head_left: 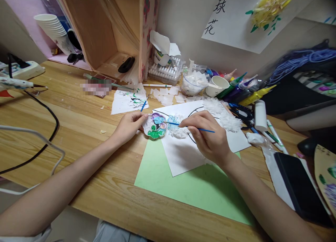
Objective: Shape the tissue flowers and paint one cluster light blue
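Observation:
My left hand [129,127] pinches the edge of a flower-shaped paint palette [148,126] with blue, purple and green paint in its wells. In my right hand [208,135] is a thin blue paintbrush [173,123], its tip at the palette's right side. Both hands are over or beside a white sheet [178,159] with black curved lines. Crumpled white paper pieces [223,116] are stuck on it, and a few near the palette are tinted light blue. A second blue brush [144,104] sticks up behind my left fingers; whether they touch it is hidden.
Under the white sheet lies a green sheet [160,179]. Behind are torn paper scraps [166,95], a bag of white pieces [194,82], a paper cup [217,86] and paint bottles [258,95]. A black phone [301,186] is at right; a glue gun [15,83] and cables at left.

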The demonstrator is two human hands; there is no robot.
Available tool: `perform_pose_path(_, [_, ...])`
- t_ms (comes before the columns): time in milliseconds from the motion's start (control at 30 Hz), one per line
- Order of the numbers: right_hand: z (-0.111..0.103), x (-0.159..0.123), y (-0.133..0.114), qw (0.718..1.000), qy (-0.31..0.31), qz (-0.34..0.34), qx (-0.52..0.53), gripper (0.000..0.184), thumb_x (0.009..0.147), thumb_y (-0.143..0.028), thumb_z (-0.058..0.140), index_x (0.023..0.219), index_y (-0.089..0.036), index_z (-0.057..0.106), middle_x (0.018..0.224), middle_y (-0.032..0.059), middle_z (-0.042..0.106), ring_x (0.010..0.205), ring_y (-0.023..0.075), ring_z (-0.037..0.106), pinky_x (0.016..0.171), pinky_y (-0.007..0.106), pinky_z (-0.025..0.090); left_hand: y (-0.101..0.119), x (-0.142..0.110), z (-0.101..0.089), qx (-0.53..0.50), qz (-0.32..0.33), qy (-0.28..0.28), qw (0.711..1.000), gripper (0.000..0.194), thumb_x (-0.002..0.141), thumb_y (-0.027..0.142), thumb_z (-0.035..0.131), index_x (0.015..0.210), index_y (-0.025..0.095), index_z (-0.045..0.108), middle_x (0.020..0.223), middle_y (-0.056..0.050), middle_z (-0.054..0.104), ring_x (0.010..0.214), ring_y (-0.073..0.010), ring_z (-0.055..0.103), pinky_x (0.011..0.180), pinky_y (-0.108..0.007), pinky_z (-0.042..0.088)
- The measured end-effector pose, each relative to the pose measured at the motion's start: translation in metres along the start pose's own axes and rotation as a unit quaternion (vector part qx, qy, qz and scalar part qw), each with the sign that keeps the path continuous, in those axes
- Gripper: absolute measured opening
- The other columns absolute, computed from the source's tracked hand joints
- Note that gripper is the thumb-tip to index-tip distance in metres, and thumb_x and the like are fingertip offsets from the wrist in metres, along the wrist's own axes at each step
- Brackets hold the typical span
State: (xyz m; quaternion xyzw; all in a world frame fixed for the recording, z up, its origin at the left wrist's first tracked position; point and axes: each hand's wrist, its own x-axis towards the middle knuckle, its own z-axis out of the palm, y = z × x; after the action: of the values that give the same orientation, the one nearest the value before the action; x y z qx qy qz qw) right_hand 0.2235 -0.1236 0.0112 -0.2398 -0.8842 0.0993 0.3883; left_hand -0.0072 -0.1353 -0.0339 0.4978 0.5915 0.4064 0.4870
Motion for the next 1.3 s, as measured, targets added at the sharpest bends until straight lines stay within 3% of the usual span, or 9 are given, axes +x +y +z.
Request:
perform_pose_path(267, [-0.0009, -0.0004, 0.0011, 1.000, 0.001, 0.025, 0.016, 0.017, 0.089, -0.017, 0.041, 0.089, -0.020, 0.058, 0.078, 0.0038, 0.065, 0.078, 0.0167, 0.052, 0.070, 0.032, 0.044, -0.0008, 0.0006, 0.0005, 0.008, 0.001, -0.004, 1.000, 0.032, 0.074, 0.045, 0.056, 0.069, 0.014, 0.060, 0.062, 0.001, 0.059, 0.056, -0.0116, 0.056, 0.054, -0.023, 0.048])
perform_pose_path(600, [0.0009, 0.0000, 0.0036, 0.992, 0.037, 0.107, 0.054, 0.024, 0.091, -0.020, 0.038, 0.086, -0.020, 0.062, 0.079, 0.0035, 0.065, 0.078, 0.0160, 0.055, 0.071, 0.032, 0.044, -0.0003, 0.0006, 0.0001, 0.011, -0.003, -0.001, 1.000, 0.031, 0.074, 0.045, 0.057, 0.072, 0.014, 0.061, 0.063, 0.001, 0.059, 0.057, -0.0116, 0.056, 0.054, -0.023, 0.048])
perform_pose_path(800, [-0.0041, 0.0020, 0.0021, 0.975, 0.156, 0.139, 0.071, 0.031, 0.092, -0.026, 0.037, 0.074, -0.022, 0.062, 0.067, 0.0016, 0.062, 0.064, 0.0145, 0.055, 0.062, 0.031, 0.043, -0.0010, 0.0014, -0.0001, 0.006, -0.001, 0.001, 1.000, 0.032, 0.072, 0.046, 0.057, 0.069, 0.014, 0.060, 0.062, 0.001, 0.059, 0.056, -0.0117, 0.056, 0.053, -0.022, 0.047])
perform_pose_path(867, [-0.0061, 0.0015, 0.0020, 0.973, 0.171, 0.141, 0.063, 0.032, 0.092, -0.026, 0.037, 0.069, -0.022, 0.060, 0.063, 0.0011, 0.061, 0.061, 0.0141, 0.055, 0.061, 0.031, 0.043, -0.0010, 0.0014, -0.0003, 0.006, -0.002, 0.002, 1.000, 0.031, 0.072, 0.045, 0.058, 0.069, 0.014, 0.060, 0.062, 0.001, 0.059, 0.056, -0.0115, 0.056, 0.053, -0.022, 0.047])
perform_pose_path(1067, [-0.0046, -0.0041, 0.0039, 0.989, 0.093, 0.109, 0.040, 0.027, 0.090, -0.021, 0.041, 0.071, -0.018, 0.060, 0.060, 0.0024, 0.061, 0.062, 0.0134, 0.054, 0.060, 0.029, 0.043, 0.0011, 0.0010, 0.0006, 0.009, -0.007, 0.008, 1.000, 0.030, 0.072, 0.044, 0.057, 0.070, 0.014, 0.061, 0.061, 0.001, 0.059, 0.055, -0.0113, 0.056, 0.054, -0.022, 0.048])
perform_pose_path(1300, [-0.0001, -0.0032, 0.0035, 0.997, 0.061, 0.040, 0.005, 0.020, 0.087, -0.012, 0.044, 0.073, -0.017, 0.058, 0.061, 0.0031, 0.062, 0.063, 0.0131, 0.052, 0.058, 0.028, 0.043, 0.0015, 0.0005, 0.0005, 0.019, -0.004, 0.009, 1.000, 0.031, 0.073, 0.044, 0.057, 0.071, 0.014, 0.062, 0.062, 0.001, 0.060, 0.056, -0.0116, 0.056, 0.053, -0.022, 0.048])
